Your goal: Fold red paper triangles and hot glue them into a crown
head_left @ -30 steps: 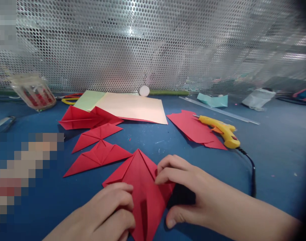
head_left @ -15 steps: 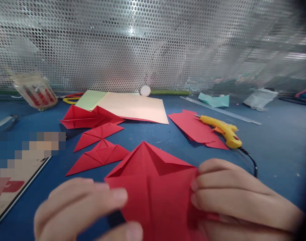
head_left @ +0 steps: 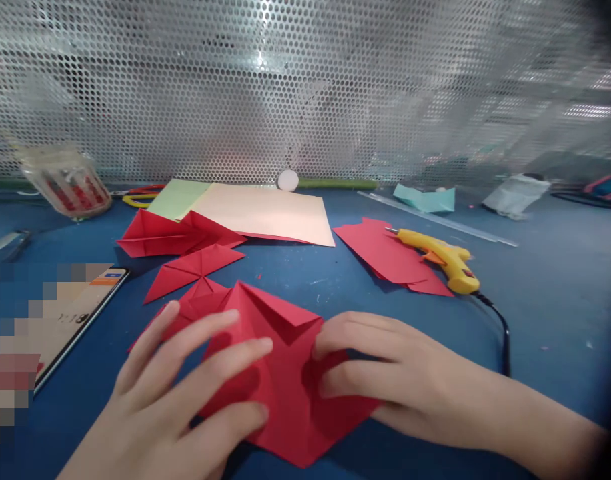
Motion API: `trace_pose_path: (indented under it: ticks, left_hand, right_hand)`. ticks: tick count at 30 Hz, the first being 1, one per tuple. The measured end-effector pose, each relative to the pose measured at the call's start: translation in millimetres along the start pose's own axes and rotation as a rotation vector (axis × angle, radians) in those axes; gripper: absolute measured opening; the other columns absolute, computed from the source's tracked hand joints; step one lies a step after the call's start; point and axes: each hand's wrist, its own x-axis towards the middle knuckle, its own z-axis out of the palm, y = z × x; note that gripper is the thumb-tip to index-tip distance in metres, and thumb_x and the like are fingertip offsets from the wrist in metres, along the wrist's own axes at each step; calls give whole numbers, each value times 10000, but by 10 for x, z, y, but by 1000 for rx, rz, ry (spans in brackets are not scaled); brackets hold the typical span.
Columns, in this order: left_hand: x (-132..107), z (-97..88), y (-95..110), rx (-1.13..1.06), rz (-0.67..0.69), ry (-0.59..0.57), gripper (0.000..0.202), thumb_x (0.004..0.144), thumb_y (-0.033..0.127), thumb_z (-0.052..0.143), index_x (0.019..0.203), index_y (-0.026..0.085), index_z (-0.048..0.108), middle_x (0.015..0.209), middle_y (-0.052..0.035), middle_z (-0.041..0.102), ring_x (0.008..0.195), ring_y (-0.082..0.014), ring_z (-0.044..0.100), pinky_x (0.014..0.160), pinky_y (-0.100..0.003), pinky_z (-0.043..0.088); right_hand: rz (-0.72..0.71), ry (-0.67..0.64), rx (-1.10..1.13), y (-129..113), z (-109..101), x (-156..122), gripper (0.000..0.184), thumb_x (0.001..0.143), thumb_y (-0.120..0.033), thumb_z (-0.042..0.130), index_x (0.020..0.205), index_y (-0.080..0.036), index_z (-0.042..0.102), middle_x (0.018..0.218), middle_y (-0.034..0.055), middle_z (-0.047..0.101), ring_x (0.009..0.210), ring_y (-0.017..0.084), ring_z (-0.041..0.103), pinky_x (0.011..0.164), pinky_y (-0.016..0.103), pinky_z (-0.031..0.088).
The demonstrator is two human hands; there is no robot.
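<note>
Folded paper [head_left: 290, 380] on table [head_left: 545, 300], glue gun [head_left: 443, 259] behind it, rightward

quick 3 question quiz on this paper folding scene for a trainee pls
1. True or false: the left hand and the right hand both touch the red folded paper.
2. What does the yellow glue gun lie on? A) red sheets B) a green sheet C) a phone
3. What colour is the table top?

Key: 1 true; 2 A; 3 blue.
</note>
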Motion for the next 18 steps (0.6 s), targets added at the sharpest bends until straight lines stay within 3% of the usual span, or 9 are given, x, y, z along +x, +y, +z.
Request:
trace_pose_path:
  ticks: [4, 7, 11, 14, 18]
  left_hand:
    - [-93, 51, -42, 57, 135, -44, 351, 1018, 204, 352, 959, 291, 687, 1045, 82, 735, 1123, -157, 585, 1187, -401, 228]
    - [-129, 59, -56, 95, 163, -46, 339, 964, 124, 366, 989, 263, 675, 1085, 54, 718, 1186, -159, 554, 1166, -357, 272]
    - [-113, 72, -53, 108, 157, -87, 240, 938, 241, 459, 1009, 265, 686, 1156, 10, 698, 1185, -173, 569, 1168, -338, 252]
    - [-90, 71, -28, 90, 130, -87, 189, 924, 277, 521, 965, 272, 705, 1099, 16, 729, 1083, -183, 636, 1183, -395, 219]
    - [-62, 32, 30, 124, 151, -44, 156, 905, 198, 552, 932, 248, 698, 1028, 30, 755, 1032, -202, 664, 1181, -565, 164]
  right_hand:
    - [26, -87, 147, 25, 11, 0, 223, 837, -61, 520, 991, -164, 645, 996, 61, 676, 956, 137, 597, 897, 286, 454]
    - [31, -109, 202, 13, -10, 8, 246, 790, -71, 544, 989, -159, 657, 1001, 67, 670, 959, 137, 606, 874, 285, 444]
    - [58, -124, 263, 5, -37, 18, 257, 778, -95, 567, 996, -156, 687, 995, 79, 660, 945, 146, 614, 857, 291, 448]
    - [60, -125, 306, 10, -47, 17, 246, 811, -108, 560, 1004, -158, 705, 947, 75, 660, 913, 141, 613, 858, 289, 450]
    - [74, -136, 323, 11, -61, 13, 195, 852, -107, 583, 969, -158, 729, 892, 62, 650, 853, 124, 601, 836, 263, 438]
